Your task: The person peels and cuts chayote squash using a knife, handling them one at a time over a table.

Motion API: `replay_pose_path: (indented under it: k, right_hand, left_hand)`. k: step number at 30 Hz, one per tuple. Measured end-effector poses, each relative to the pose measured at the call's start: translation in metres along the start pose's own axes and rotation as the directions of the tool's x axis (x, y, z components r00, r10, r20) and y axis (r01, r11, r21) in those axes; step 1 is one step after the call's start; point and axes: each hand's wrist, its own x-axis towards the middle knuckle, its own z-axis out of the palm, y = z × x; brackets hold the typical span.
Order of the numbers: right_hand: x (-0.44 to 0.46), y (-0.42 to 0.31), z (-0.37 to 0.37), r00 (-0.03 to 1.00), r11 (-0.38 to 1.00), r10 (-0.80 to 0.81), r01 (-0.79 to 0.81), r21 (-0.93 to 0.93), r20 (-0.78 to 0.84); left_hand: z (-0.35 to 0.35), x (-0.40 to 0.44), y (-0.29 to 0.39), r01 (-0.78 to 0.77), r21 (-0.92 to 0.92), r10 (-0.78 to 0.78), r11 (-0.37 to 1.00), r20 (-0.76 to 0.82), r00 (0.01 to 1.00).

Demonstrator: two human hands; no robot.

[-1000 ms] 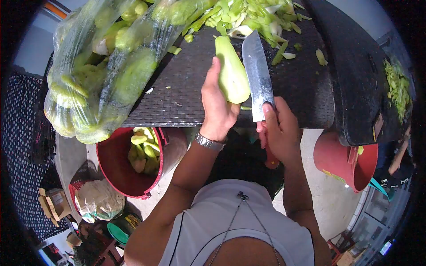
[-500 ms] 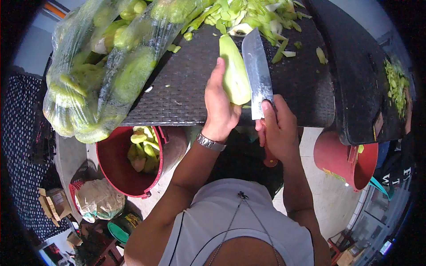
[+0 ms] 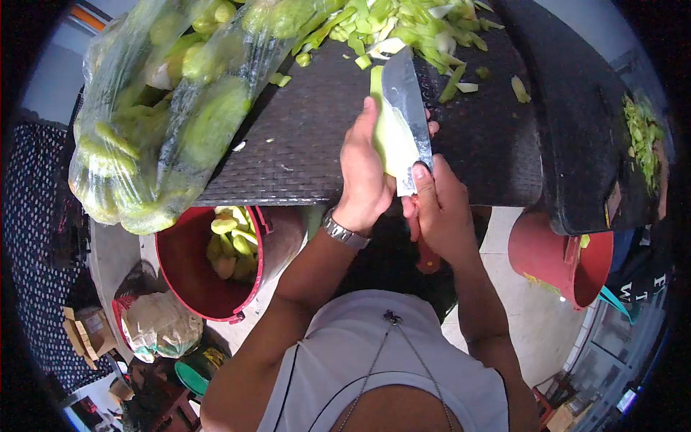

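My left hand (image 3: 366, 169) is wrapped round a long pale green vegetable (image 3: 390, 133), its kind not certain. My right hand (image 3: 439, 205) grips the red handle of a broad kitchen knife (image 3: 410, 97). The blade lies along the vegetable's right side and covers part of it, its tip pointing away from me. Fingertips of my left hand show beyond the blade's right edge. Both hands are over the near edge of the dark woven table (image 3: 288, 165). Beyond the knife lies a heap of cut green pieces (image 3: 403, 25).
A clear plastic bag of green vegetables (image 3: 151, 137) stands at the table's left. Below it is a red bucket (image 3: 176, 273) with pale pieces inside. Another red bucket (image 3: 540, 252) stands at right. More shreds (image 3: 640, 137) lie on a black table (image 3: 576, 144).
The knife blade has moved left onto the vegetable, with my right hand shifting left. My left hand has shifted slightly right and nearer me, and the vegetable has turned.
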Motion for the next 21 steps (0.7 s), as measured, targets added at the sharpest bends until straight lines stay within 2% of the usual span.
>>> replay_pose_path:
  k: [5,8,11,15,21]
  right_hand:
    - [-0.006,0.003,0.001,0.997,0.998,0.062,-0.063,0.022,0.042]
    - [-0.003,0.01,-0.003,0.996,0.995,0.061,-0.065,0.07,0.062]
    - [-0.002,0.009,-0.005,0.991,0.99,0.076,-0.088,0.111,0.113]
    - [0.002,-0.002,-0.014,0.977,0.969,0.136,-0.165,0.182,0.164]
    - [0.005,0.004,-0.018,0.966,0.932,0.128,-0.195,0.306,0.225]
  left_hand:
    - [-0.004,0.006,0.007,-0.039,0.088,0.045,0.995,-0.071,0.996]
    - [-0.005,0.008,0.004,-0.063,0.093,0.068,0.994,-0.049,0.997]
    - [0.0,0.005,0.007,-0.095,0.179,0.113,0.979,-0.09,0.99]
    - [0.001,0.009,0.01,-0.075,0.131,0.088,0.989,-0.099,0.991]
    - [-0.005,0.013,0.006,-0.06,0.136,0.073,0.989,-0.093,0.993]
